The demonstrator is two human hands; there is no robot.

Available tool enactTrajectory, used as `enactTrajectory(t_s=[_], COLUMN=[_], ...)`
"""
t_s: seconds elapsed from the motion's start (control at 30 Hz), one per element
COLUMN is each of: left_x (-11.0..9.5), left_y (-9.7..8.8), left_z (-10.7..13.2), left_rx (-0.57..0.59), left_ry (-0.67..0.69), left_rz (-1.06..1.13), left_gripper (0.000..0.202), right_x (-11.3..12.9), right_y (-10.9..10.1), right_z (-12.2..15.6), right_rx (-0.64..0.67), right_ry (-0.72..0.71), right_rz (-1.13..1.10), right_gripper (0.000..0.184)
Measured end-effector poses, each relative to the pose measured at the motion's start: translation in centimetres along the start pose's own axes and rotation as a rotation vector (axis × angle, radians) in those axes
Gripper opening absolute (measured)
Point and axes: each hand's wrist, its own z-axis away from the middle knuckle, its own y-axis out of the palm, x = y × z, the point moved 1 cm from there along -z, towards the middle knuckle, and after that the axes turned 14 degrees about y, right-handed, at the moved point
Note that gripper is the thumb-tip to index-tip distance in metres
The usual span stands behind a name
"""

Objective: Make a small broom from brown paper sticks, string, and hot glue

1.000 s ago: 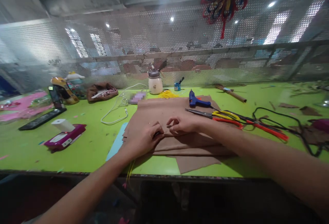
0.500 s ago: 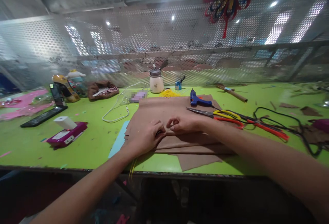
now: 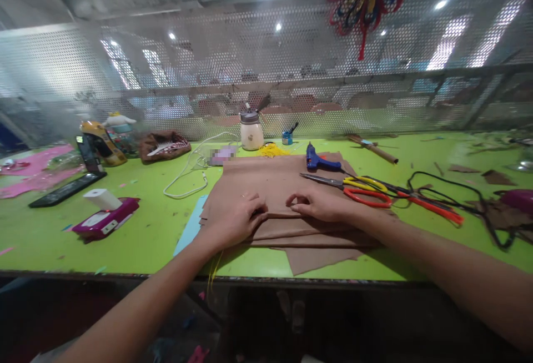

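A stack of brown cloth (image 3: 266,177) lies before me, its near edge folded into layers. My left hand (image 3: 241,216) rests on the stack's left part, thumb and fingers pinched at the fold. Over the same fold, farther right, is my right hand (image 3: 318,206); its thumb and index finger curl together at the tips, and whatever they may hold is too small to make out. Scissors (image 3: 366,191) with yellow and red handles lie just beyond my right hand, their blades over the cloth. A blue glue gun (image 3: 320,160) rests on the stack's far right corner.
A purple power strip (image 3: 106,221) with a white plug and a black phone stand (image 3: 69,188) are at left. Behind the cloth are a lidded bottle (image 3: 251,132), yellow strands (image 3: 272,150) and a small blue jar (image 3: 287,137). A black cable (image 3: 453,180) winds at right.
My right hand has moved right along the fold, away from my left hand, widening the gap between them. My left hand stays at the fold. The whole view has shifted slightly.
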Motion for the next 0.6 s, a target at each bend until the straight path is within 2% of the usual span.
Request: enactTrajectory(t_s=[0.07,0.13,0.27,0.43,0.6], left_x=[0.1,0.3,0.4,0.6,1.0], left_y=[0.1,0.1,-0.1,-1.0,-1.2], left_z=[0.0,0.0,-0.4,-1.5,-2.0], left_rx=[-0.007,-0.008,0.019,0.118,0.179], left_ry=[0.001,0.001,0.011,0.000,-0.025], left_rz=[-0.004,-0.007,0.003,0.012,0.049], left_gripper=[0.025,0.026,0.023,0.020,0.021], right_x=[-0.3,-0.4,0.0,0.4,-0.6], right_y=[0.0,0.0,-0.1,0.4,1.0], right_z=[0.2,0.7,2.7,3.8,2.6], right_rx=[-0.109,-0.201,-0.197,-0.228,-0.245], right_ry=[0.009,-0.083,-0.328,-0.286,-0.246], right_rz=[0.005,0.022,0.149,0.306,0.214], right_gripper=[0.024,0.019,0.020,0.023,0.024])
